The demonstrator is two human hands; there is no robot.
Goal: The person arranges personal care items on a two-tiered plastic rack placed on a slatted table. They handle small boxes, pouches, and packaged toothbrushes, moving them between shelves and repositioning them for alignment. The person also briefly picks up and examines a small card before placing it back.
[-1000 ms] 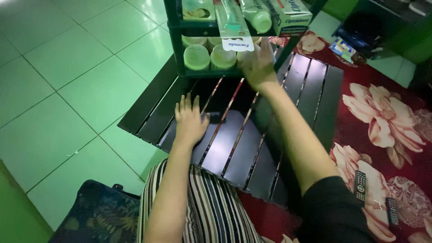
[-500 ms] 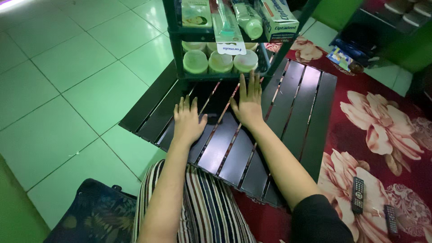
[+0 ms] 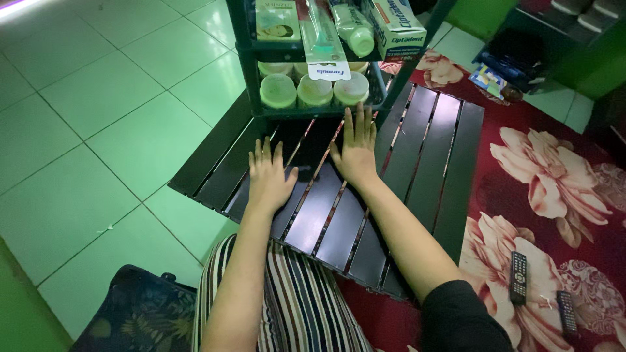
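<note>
Both of my hands lie flat, palms down, on a low black slatted table (image 3: pixel 430 163). My left hand (image 3: pixel 268 176) rests near the table's left side, fingers spread and empty. My right hand (image 3: pixel 355 148) lies further forward, its fingertips close to the base of a dark shelf rack (image 3: pixel 242 45) that stands on the table. The rack's lower shelf holds three round pale-lidded jars (image 3: pixel 314 90). Its upper shelf carries a toothbrush pack (image 3: pixel 321 39), a tube (image 3: pixel 352 29) and small boxes (image 3: pixel 396 23).
A red carpet with large pale flowers (image 3: pixel 554 189) lies to the right, with two remote controls (image 3: pixel 518 277) on it. Green floor tiles (image 3: pixel 98 130) spread to the left. A dark patterned cushion (image 3: pixel 130 313) sits beside my striped lap.
My right hand came down from the rack's lower shelf and now lies flat on the table. My left hand has stayed in place.
</note>
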